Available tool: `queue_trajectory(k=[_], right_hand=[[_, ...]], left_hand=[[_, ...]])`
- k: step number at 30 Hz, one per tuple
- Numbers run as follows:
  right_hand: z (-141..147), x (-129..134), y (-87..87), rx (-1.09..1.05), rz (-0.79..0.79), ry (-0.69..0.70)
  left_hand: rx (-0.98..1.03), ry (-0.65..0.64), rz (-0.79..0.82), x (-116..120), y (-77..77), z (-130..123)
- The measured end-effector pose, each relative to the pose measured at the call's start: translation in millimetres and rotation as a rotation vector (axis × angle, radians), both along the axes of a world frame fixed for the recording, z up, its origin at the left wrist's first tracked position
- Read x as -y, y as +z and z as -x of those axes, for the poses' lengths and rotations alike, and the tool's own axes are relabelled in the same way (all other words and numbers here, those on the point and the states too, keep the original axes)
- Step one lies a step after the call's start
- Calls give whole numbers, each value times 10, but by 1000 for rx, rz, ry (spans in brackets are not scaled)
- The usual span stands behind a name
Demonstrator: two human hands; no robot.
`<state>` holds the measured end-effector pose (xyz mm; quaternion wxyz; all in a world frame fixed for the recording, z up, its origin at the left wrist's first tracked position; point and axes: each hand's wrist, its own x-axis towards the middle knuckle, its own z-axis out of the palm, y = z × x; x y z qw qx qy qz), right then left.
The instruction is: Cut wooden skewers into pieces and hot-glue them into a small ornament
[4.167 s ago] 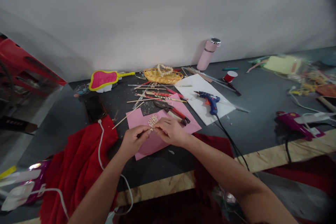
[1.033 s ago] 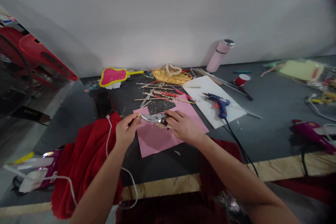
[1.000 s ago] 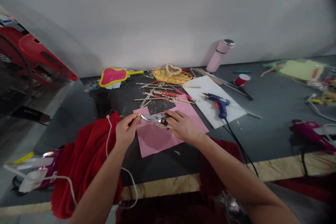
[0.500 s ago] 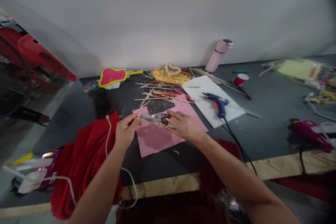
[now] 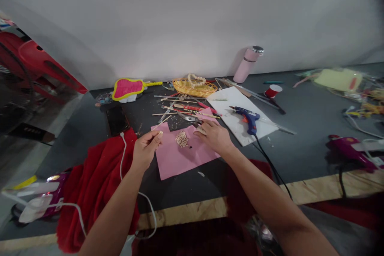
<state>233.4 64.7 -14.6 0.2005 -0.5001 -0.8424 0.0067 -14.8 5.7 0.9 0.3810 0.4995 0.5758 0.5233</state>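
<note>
Left hand (image 5: 146, 150) pinches a short piece of stick (image 5: 160, 133) between thumb and fingertips, as half a second ago, above the near left part of the pink paper (image 5: 180, 156). Right hand (image 5: 213, 135) has moved toward the desk's (image 5: 300, 128) far edge; the cutters (image 5: 189, 118), earlier raised over the bead pile (image 5: 182, 139), now lie at the paper's far edge under its curled fingers; whether they are gripped cannot be told.
</note>
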Motion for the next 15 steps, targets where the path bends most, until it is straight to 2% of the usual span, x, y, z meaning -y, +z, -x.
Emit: queue_trajectory(k=[4, 8, 11, 13, 15], right_hand=[[-99, -100, -63, 63, 7, -134], [-138, -134, -94, 123, 25, -162], [-135, -118, -52, 86, -9, -163], [-100, -74, 15, -6, -60, -106], [-25, 3, 86, -124, -78, 80]], left_hand=[[-124, -123, 44, 52, 9, -80], [-178, -261, 90, 91, -11, -159], [-190, -302, 105, 96, -20, -192], [-192, -314, 97, 95, -14, -204], [-193, -333, 78, 96, -1, -210]])
